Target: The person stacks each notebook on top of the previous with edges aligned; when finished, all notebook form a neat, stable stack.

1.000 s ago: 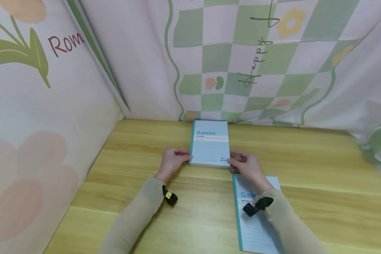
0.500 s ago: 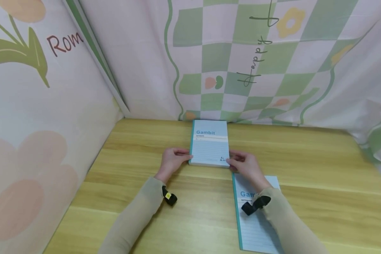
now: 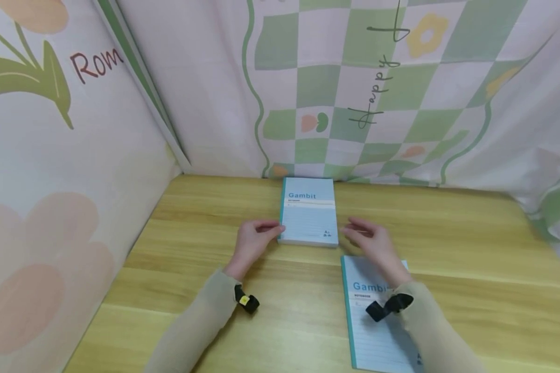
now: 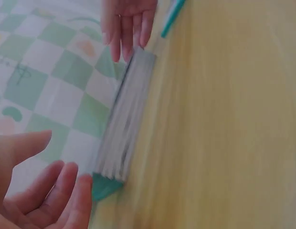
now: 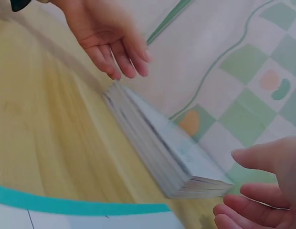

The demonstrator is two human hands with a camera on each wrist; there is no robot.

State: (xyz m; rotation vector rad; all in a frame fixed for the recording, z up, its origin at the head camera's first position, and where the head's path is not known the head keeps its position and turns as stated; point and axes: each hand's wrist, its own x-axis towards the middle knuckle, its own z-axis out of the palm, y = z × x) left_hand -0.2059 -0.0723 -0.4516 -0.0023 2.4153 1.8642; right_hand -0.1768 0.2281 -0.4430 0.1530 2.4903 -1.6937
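Observation:
At the back of the table lies a stack of light-blue Gambit notebooks [image 3: 308,215], spine to the left. The wrist views show several layers in its page edges [image 4: 124,119]. My left hand [image 3: 255,241] is at the stack's near left corner; its thumb stands away from the fingers, which are at the teal spine. On the other side, my right hand [image 3: 373,248] is a little apart from the stack, thumb and fingers spread around nothing. Beneath the right wrist lies another Gambit notebook [image 3: 368,336], partly hidden by that forearm.
The wooden table [image 3: 280,311] meets a green-and-white checked curtain [image 3: 364,88] right behind the stack. A flower-printed cloth wall [image 3: 135,134] borders the left side. Black straps circle both wrists.
My right hand has let go of the stack's right edge and drawn away to the right. My left thumb has lifted off the corner. The stack has stayed in place.

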